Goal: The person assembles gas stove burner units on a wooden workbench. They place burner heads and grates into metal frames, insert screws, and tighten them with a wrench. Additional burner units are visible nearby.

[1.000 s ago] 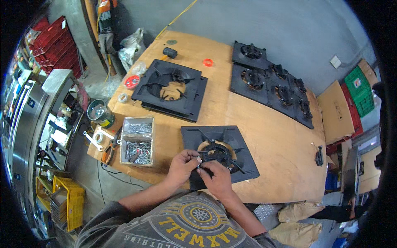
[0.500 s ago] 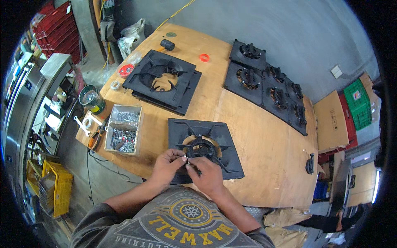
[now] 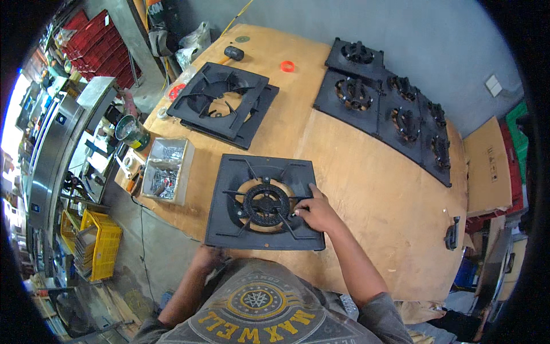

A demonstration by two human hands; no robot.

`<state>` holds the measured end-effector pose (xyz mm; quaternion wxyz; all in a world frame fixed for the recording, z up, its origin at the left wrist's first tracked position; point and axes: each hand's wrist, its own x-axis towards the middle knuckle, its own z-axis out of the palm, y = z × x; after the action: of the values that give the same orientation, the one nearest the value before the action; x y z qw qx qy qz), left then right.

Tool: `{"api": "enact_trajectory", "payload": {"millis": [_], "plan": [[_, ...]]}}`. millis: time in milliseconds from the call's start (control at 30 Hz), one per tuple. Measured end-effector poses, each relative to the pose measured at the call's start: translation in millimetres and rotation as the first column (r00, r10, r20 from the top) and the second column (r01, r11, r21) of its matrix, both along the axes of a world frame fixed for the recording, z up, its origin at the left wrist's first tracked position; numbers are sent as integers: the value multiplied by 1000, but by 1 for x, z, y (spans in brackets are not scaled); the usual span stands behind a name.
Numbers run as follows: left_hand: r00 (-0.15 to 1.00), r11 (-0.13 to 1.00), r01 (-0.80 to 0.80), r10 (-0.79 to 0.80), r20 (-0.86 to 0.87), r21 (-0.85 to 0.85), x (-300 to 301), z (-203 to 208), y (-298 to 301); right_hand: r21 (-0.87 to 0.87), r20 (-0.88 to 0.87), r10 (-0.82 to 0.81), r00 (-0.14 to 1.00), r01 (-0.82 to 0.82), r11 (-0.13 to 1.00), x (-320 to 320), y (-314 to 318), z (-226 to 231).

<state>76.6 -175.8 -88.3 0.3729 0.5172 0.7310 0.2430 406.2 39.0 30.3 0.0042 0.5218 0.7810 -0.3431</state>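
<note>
Head view: square black stove grate with round centre burner.

— What do we have at the top of the frame?

— We see a stack of two black square stove frames at upper centre-left, and a row of black burner plates running down the upper right. An orange ring lies between them, with a small black cylinder further left.

— And on the left?

— We find a compartment box of screws at the table edge, a yellow crate on the floor below it, and red bins at upper left.
</note>
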Motion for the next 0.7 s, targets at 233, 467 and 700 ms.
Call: {"api": "enact_trajectory", "payload": {"millis": [233, 467, 700], "plan": [[197, 944, 12, 320, 927, -329, 127, 27, 58, -126, -69, -14, 998, 5, 992, -3, -3, 9], [-689, 881, 54, 373, 621, -469, 163, 26, 90, -103, 116, -28, 993, 40, 994, -17, -5, 18], [-681, 900, 65, 356, 640, -431, 186, 19, 100, -99, 141, -31, 990, 45, 994, -24, -3, 22]]}}
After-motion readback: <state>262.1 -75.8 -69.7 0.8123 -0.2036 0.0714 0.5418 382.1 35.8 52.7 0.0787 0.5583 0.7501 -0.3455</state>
